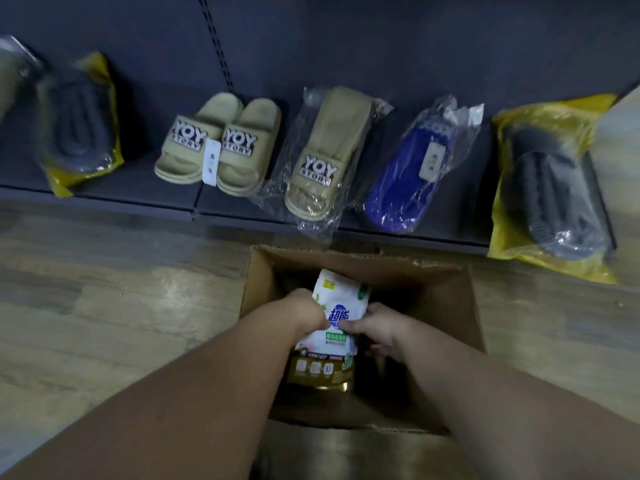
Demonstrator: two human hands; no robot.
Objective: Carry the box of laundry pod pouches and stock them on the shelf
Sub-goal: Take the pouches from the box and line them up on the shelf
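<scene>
Shelf [242, 57]: dark grey, low, running across the far side, well beyond both hands; a row of slippers lies on its bottom board.
Floor [104, 306]: wood-pattern boards, to the left and right of the arms.
Box [460, 306]: open brown cardboard, standing on the floor just in front of the shelf edge; both hands reach down into it.
Bagged slippers: a dark pair in a yellow bag [550, 188] far right of the hands, another yellow bag [83, 123] far left, a blue pair [412, 171] and a beige one [322, 157] in clear wrap straight ahead.
Loose slippers [218, 143]: beige, unwrapped, ahead and left of the hands.
Pouch [337, 306]: white with blue lettering, upright inside the box, between the two hands; a gold-edged pack [318, 370] shows just below it.
Left hand [306, 311]: fingers curled onto the pouch's left edge.
Right hand [375, 329]: thumb and fingers pinching the pouch's right edge.
</scene>
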